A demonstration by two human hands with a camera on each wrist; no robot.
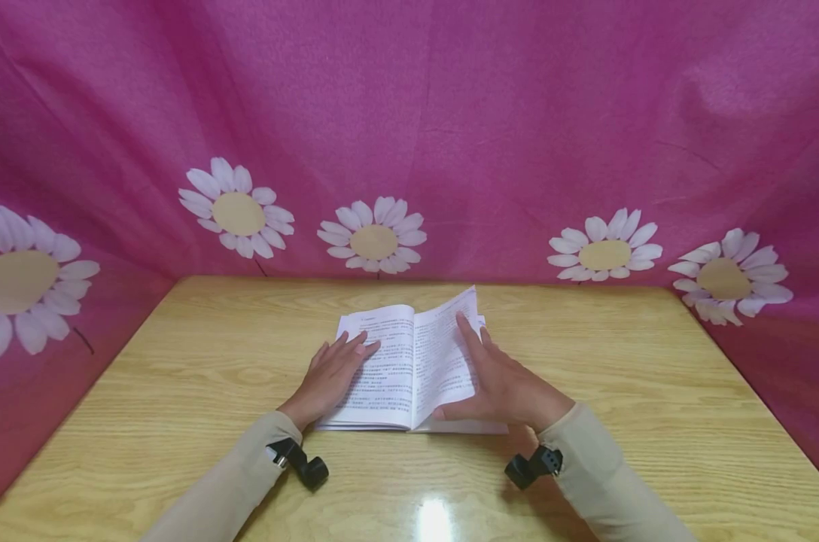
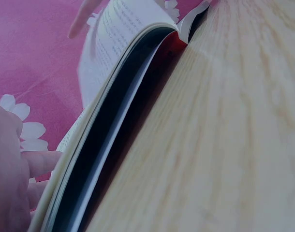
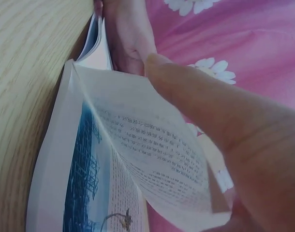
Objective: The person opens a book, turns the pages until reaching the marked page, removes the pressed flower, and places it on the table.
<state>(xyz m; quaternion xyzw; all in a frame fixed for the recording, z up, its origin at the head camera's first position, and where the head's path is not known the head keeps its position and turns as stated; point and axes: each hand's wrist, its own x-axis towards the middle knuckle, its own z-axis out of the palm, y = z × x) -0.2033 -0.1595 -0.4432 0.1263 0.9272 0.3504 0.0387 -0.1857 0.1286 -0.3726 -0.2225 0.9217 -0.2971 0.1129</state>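
Note:
An open book [image 1: 382,376] with printed text lies on the wooden table. My left hand [image 1: 335,373] rests on its left page, fingers extended across the paper. On the other side, my right hand [image 1: 511,384] holds a raised page [image 1: 443,354] with thumb and fingers spread along it. The right wrist view shows the thumb [image 3: 186,92] at the near edge of this curved page [image 3: 152,130]. Beneath it a page with a blue picture [image 3: 82,169] shows. In the left wrist view, the book's left half [image 2: 104,116] stands slightly off the table along its near edge.
The wooden table [image 1: 213,361] extends around the book. A pink cloth [image 1: 484,135] with large white flowers [image 1: 373,242] hangs behind and at both sides. Black wrist devices [image 1: 301,463] sit on the beige sleeves. Light reflects off the table's front.

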